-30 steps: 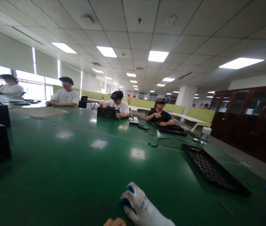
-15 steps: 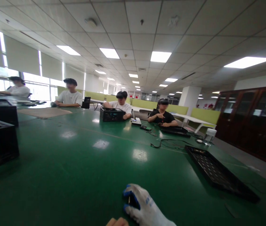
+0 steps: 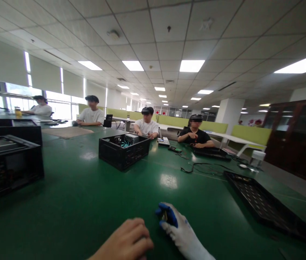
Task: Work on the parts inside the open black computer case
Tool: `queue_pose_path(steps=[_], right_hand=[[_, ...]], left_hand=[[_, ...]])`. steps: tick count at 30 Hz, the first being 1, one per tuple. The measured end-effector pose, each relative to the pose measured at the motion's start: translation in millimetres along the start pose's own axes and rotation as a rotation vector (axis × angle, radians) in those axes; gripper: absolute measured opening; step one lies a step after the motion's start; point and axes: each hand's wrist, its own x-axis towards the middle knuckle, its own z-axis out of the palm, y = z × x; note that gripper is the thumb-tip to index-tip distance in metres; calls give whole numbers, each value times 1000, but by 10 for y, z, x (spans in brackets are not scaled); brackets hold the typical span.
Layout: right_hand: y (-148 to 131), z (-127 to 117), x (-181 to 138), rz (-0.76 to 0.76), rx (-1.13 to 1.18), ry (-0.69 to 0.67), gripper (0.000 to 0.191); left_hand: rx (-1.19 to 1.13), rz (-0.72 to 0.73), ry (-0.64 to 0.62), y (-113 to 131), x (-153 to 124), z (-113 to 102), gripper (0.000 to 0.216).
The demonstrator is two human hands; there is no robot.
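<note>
My right hand (image 3: 181,233) wears a white glove with blue fingertips and rests low on the green table (image 3: 69,213). Its fingertips pinch a small dark part (image 3: 165,216). My bare left hand (image 3: 127,240) lies just left of it, fingers curled down on the table, and nothing shows in it. An open black computer case (image 3: 124,150) with a fan inside stands further off, in the middle of the table.
Another black case (image 3: 7,162) stands at the left edge. A black perforated panel (image 3: 263,206) lies flat on the right, with loose cables (image 3: 204,167) behind it. Several people sit along the far side. Dark wooden cabinets (image 3: 296,137) line the right wall.
The open black case has come from beside the seated person in white toward the table's middle. My left hand has come further into view beside the gloved right hand. The view turned left.
</note>
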Motion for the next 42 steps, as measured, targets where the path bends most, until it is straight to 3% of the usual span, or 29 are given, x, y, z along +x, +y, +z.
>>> queue_pose_path(steps=[3, 6, 8, 11, 15, 19, 22, 27, 30, 32, 35, 38, 40, 42], right_hand=[[54, -2, -3, 110, 8, -26, 72], [77, 17, -24, 173, 51, -85, 72], [68, 29, -24, 193, 107, -117, 71], [28, 26, -5, 248, 101, -118, 74], [17, -13, 40, 254, 1, -63, 75], [104, -71, 113, 301, 64, 27, 92], [175, -107, 185, 255, 122, 131, 96], [222, -160, 234, 264, 181, 218, 106], [201, -187, 212, 251, 184, 221, 99], [168, -200, 192, 225, 158, 231, 87], [120, -220, 154, 183, 117, 239, 73], [107, -279, 82, 188, 82, 268, 76], [98, -368, 6, 202, 89, 308, 78], [46, -500, -97, 217, 122, 330, 78]], left_hand=[[222, -189, 139, -489, 182, -701, 30], [409, -370, 189, -1246, 459, -1411, 38], [466, -437, 163, -1764, 633, -1697, 40], [514, -507, 36, -2328, 811, -1759, 29], [604, -631, -44, -2558, 864, -1518, 28], [680, -685, -91, -2300, 856, -1413, 27], [693, -692, -98, -1808, 834, -1361, 28], [560, -616, -114, -423, 474, -1315, 63], [343, -462, -284, 450, 175, -1497, 66], [83, -379, -429, 808, 66, -1683, 58], [3, -162, -474, 801, 7, -1861, 38], [174, 119, -515, 355, -63, -1766, 74], [190, 138, -601, 72, -106, -1617, 88], [198, 67, -662, -78, -116, -1491, 94]])
